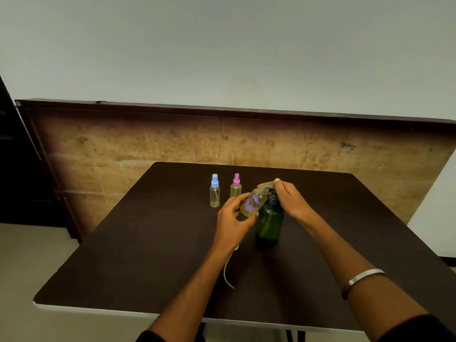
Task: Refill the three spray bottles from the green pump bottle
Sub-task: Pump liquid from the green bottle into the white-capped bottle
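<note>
The left hand (233,218) grips an uncapped spray bottle (254,202), tilted, its neck at the green pump bottle (269,219)'s spout; the right hand (287,197) presses the pump head, fingers curled over it; beyond the left hand, two capped spray bottles (214,191) stand on the table (148,243).

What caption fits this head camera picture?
Left hand tilts an uncapped spray bottle under the green pump bottle.
</note>
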